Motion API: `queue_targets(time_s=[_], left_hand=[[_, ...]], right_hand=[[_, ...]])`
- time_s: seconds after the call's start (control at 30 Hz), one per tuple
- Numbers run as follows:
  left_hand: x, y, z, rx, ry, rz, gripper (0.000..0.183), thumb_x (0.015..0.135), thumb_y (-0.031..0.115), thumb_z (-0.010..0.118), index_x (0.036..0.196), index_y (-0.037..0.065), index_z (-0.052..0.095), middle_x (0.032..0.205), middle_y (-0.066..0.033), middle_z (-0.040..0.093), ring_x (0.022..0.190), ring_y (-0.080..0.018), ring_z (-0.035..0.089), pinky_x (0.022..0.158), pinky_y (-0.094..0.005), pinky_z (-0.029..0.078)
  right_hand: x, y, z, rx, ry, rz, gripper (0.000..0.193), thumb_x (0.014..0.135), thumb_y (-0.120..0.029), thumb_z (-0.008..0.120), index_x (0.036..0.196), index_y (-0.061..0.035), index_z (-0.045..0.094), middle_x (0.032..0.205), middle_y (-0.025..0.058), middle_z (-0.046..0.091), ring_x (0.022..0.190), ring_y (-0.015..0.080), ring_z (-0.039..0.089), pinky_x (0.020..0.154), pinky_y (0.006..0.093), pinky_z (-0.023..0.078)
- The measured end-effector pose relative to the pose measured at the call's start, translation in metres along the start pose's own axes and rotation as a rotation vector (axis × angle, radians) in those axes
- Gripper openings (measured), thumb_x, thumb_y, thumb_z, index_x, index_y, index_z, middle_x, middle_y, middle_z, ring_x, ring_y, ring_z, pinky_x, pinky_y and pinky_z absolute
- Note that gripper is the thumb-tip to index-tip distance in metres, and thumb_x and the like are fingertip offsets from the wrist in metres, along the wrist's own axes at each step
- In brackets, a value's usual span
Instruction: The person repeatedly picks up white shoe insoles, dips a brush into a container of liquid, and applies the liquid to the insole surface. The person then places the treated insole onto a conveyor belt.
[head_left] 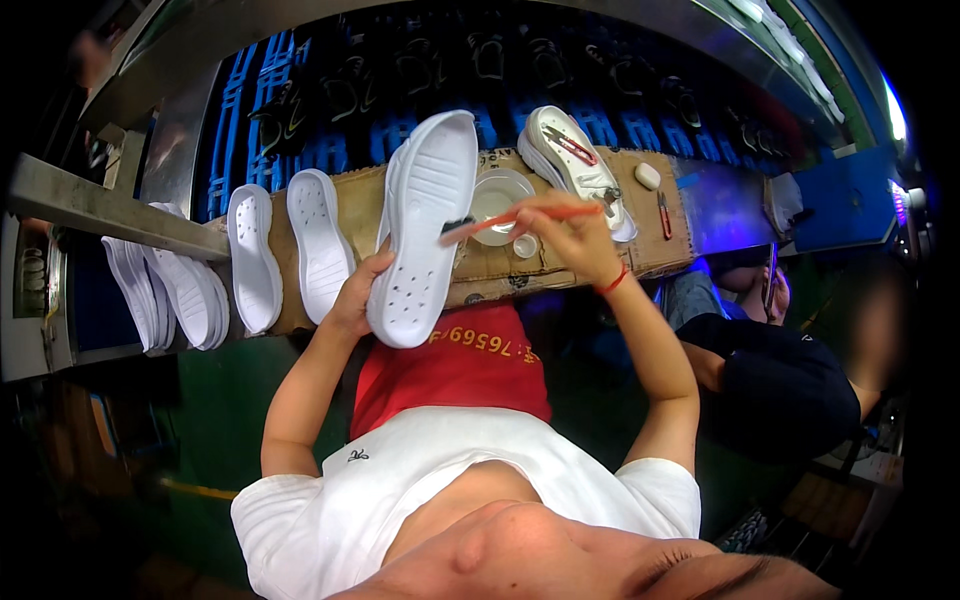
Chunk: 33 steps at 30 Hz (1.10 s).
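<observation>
My left hand [357, 295] grips a white shoe sole [428, 200] by its left edge, holding it tilted up above the bench. Its inner face shows ridges at the far end and small holes at the near end. My right hand [572, 238] is closed around an orange-handled toothbrush [482, 227] with dark bristles. The brush head lies over the right edge of the sole; whether the bristles touch it I cannot tell. Behind the brush are a clear round dish [503, 184] and a small clear cup [524, 246].
Cardboard [640, 246] covers the bench. Several white soles [257, 260] stand at left, near a metal bar [110, 205]. At right, a white sole [540, 140] holds thread snips [570, 144]; other red snips [665, 216] lie beyond. A seated co-worker [790, 370] holds a phone [771, 278].
</observation>
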<state>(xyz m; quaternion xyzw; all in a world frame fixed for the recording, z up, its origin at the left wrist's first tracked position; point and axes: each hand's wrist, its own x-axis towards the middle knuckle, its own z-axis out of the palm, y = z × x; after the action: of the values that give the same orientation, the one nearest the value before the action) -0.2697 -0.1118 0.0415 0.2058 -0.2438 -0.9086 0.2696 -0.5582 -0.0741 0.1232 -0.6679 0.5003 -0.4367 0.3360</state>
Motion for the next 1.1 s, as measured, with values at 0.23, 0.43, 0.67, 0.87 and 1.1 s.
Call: queue_targets(time_s=[0.23,0.43,0.67,0.87,1.1], left_hand=[[0.001,0.025,0.012,0.033,-0.031,0.155,0.074,0.082,0.002,0.068,0.145,0.009,0.031,0.132,-0.0107,0.051,0.123,-0.0257,0.052,0.107,-0.0405,0.041],[-0.004,0.026,0.016,0.767,0.088,0.568,0.064,0.073,0.000,0.078,0.131,0.007,0.050,0.127,-0.0088,0.055,0.122,-0.0240,0.052,0.105,-0.0367,0.042],[0.008,0.021,0.018,0.796,-0.058,0.924,0.074,0.067,0.008,0.083,0.132,0.007,0.046,0.133,-0.0121,0.046,0.129,-0.0268,0.043,0.108,-0.0376,0.040],[-0.006,0.033,0.040,0.708,-0.073,0.900,0.079,0.068,0.013,0.082,0.134,0.004,0.040,0.137,-0.0162,0.041,0.131,-0.0287,0.041,0.111,-0.0383,0.037],[-0.009,0.026,0.034,0.915,0.215,0.631,0.074,0.076,0.018,0.078,0.137,0.007,0.038,0.137,-0.0105,0.045,0.130,-0.0232,0.042,0.111,-0.0376,0.035]], right_hand=[[-0.016,-0.015,-0.003,-0.090,-0.186,-0.103,0.013,0.086,-0.010,0.065,0.093,-0.0002,0.072,0.080,0.0078,0.071,0.075,0.0181,0.064,0.074,0.0317,0.047],[0.000,-0.014,-0.011,-0.280,0.011,-0.220,0.010,0.085,-0.010,0.067,0.092,-0.0047,0.072,0.083,0.0071,0.071,0.069,0.0192,0.061,0.065,0.0308,0.044],[-0.020,-0.017,0.035,0.294,0.194,0.175,0.021,0.093,-0.014,0.060,0.097,0.0042,0.070,0.080,0.0102,0.072,0.071,0.0125,0.066,0.065,0.0242,0.049],[-0.016,-0.051,0.080,0.277,-0.064,-0.040,0.017,0.091,-0.012,0.061,0.096,0.0008,0.071,0.085,0.0080,0.073,0.088,0.0165,0.065,0.078,0.0287,0.047],[0.071,-0.055,0.073,0.146,-0.137,-0.485,0.014,0.088,-0.016,0.066,0.095,-0.0085,0.074,0.090,0.0045,0.072,0.085,0.0185,0.063,0.076,0.0304,0.048]])
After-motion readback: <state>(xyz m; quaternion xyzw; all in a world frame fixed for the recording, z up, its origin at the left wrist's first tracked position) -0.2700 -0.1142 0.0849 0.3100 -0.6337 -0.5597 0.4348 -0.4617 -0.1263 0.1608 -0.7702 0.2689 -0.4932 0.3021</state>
